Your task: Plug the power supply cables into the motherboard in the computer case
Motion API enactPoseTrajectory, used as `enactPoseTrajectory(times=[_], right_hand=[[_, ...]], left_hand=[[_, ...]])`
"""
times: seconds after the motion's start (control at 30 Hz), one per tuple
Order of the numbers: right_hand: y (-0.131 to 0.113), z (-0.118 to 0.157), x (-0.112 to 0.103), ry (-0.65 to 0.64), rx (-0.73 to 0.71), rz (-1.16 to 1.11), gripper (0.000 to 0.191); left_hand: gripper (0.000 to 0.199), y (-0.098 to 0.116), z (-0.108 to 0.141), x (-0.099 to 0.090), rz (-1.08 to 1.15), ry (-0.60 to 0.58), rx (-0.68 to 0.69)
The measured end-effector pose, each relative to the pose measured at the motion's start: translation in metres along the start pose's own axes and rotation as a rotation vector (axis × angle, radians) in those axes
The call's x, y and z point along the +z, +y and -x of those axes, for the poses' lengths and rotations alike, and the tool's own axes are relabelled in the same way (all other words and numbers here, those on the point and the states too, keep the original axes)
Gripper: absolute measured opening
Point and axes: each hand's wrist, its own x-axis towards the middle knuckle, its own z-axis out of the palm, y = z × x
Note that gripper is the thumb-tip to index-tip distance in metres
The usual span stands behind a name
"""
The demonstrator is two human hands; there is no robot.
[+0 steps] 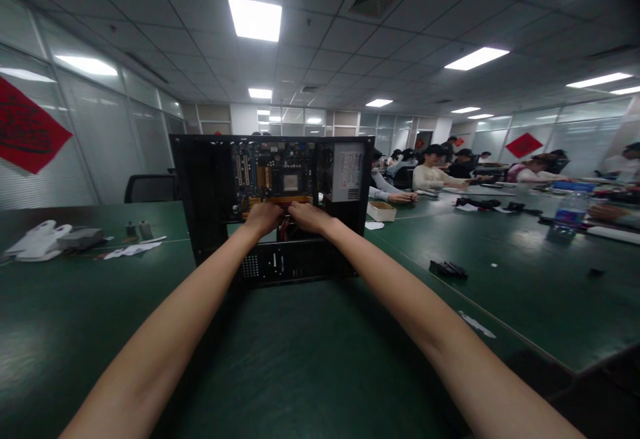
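An open black computer case (210,252) stands on the green table in front of me. Inside it I see a motherboard (254,165) with a square processor socket area (291,183) and yellow slots, and a silver power supply (347,172) at upper right. My left hand (263,219) and my right hand (310,217) reach into the case, side by side at the motherboard's lower edge. Both have their fingers bent closed near its yellow slots; whatever lies between the fingertips is hidden. Some reddish cables (284,231) hang just beneath my hands.
On the left of the green table (290,359) lie a white plastic bag (40,240), a grey box (81,238) and papers. To the right are a small box (381,211), a black object (449,269) and a water bottle (571,212). Several people sit at tables beyond.
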Motion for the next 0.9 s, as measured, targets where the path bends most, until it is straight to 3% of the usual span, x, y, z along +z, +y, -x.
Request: enactPoseTrajectory(times=[0.3,0.57,0.9], right_hand=[[0.001,-0.007,0.002,-0.007,0.05,-0.013,0.029],[-0.002,-0.007,-0.001,-0.012,0.081,-0.042,0.032],[0.001,0.004,0.003,0.038,0.15,-0.123,0.028]], left_hand=[[0.036,0.002,0.004,-0.003,0.047,-0.017,-0.021],[0.036,-0.002,0.0,0.006,0.185,-0.003,-0.1],[0.036,0.004,0.002,0.002,0.18,-0.002,-0.094]])
